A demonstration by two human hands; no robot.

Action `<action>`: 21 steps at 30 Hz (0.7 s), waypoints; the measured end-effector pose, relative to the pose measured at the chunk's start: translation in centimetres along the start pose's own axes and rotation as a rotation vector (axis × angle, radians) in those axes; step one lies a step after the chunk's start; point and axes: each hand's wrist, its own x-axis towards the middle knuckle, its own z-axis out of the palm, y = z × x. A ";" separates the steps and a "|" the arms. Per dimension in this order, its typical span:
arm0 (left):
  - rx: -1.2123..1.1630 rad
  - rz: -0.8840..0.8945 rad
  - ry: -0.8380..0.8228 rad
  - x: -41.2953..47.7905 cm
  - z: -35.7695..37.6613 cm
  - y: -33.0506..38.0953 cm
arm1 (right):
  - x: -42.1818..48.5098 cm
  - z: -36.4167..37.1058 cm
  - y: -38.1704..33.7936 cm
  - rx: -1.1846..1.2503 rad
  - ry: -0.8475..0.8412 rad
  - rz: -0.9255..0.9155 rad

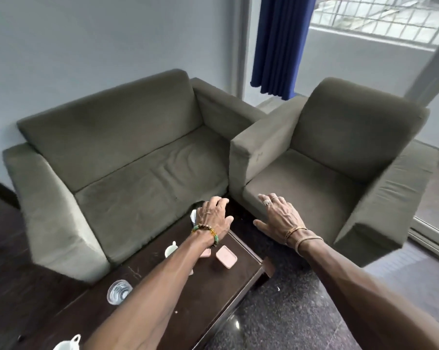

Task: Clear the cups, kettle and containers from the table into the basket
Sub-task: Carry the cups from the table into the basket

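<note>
On the dark wooden table (163, 311) stand a clear glass (118, 291), a white cup (171, 250) and another white cup (68, 345) at the bottom edge. A pink square container (226, 256) lies near the table's far end, and a second pink piece (206, 253) shows partly under my left forearm. A white object (193, 215) peeks out beside my left hand (213, 217), which hovers over the table's far end with loosely curved fingers and holds nothing visible. My right hand (279, 218) is spread flat above the floor before the armchair. No basket is in view.
A grey two-seat sofa (127, 160) stands along the table's far side. A matching armchair (339, 162) stands to the right, with dark speckled floor (289, 311) between it and the table. A blue curtain (281, 44) and a window are behind.
</note>
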 end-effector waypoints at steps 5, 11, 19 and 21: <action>-0.057 -0.144 0.006 1.3 1.8 -5.0 | 5.7 3.4 -2.2 0.005 -0.085 -0.128; -0.101 -0.439 0.071 0.4 2.3 -12.0 | 12.1 7.5 -6.0 0.027 -0.215 -0.316; -0.116 -0.773 0.159 -2.6 1.8 -19.0 | 17.1 11.9 -12.1 0.064 -0.315 -0.511; -0.125 -0.825 0.173 -3.3 2.6 -20.1 | 17.8 13.6 -13.3 0.058 -0.339 -0.552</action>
